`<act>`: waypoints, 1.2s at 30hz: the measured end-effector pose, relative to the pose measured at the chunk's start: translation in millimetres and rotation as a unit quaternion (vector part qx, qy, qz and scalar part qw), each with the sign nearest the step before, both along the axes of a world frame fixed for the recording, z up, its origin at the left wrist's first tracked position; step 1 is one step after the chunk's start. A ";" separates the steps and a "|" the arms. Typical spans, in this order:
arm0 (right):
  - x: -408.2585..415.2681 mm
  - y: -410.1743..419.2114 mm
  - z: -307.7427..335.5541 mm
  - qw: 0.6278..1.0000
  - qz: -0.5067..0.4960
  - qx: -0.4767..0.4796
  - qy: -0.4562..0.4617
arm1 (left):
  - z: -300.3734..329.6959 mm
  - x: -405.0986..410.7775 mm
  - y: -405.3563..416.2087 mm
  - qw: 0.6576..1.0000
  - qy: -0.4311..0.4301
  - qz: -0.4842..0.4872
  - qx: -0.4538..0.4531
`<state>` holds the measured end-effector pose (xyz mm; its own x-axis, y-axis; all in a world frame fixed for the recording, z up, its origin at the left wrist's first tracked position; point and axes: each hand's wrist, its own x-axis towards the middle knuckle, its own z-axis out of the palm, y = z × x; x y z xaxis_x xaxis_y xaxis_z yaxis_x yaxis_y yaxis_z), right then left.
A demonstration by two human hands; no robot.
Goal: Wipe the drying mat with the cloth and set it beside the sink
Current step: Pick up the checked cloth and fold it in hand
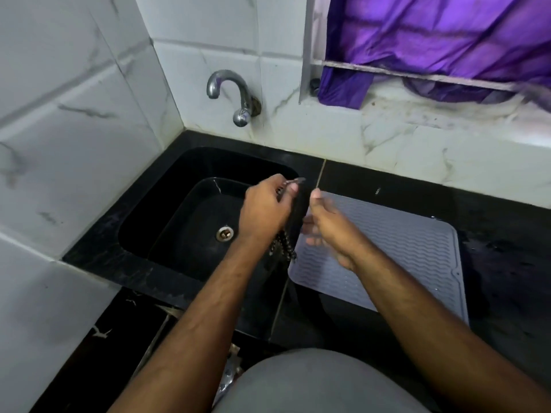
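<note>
No legible text, label or number anywhere.

right hand fingers motion-blurring, grip unreadable. Right forearm covering drying mat's near-left corner. Dark cloth mostly hiding behind left hand. Curtain getting cropped by frame edge.

chrome tap, purple cloth sheet, black counter

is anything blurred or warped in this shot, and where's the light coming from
Head view: the right hand is motion-blurred at the fingers, while the left hand gripping the dark cloth is sharper; wide-angle distortion bends the wall tiles and counter edge; daylight glows through the purple curtain; the black sink swallows detail.
</note>
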<state>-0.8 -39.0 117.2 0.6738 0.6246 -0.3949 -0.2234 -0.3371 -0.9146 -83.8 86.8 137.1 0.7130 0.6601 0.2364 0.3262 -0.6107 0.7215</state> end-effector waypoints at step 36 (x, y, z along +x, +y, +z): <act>43.6 -84.5 -17.0 0.892 -0.236 0.204 0.327 | -43.6 98.2 -72.6 0.905 -0.051 -0.135 -0.401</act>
<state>42.7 -123.5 100.2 0.6091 0.5146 -0.6034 -0.7826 0.2669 -0.5624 14.4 14.1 93.5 0.8749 0.4542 -0.1679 0.1507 0.0742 0.9858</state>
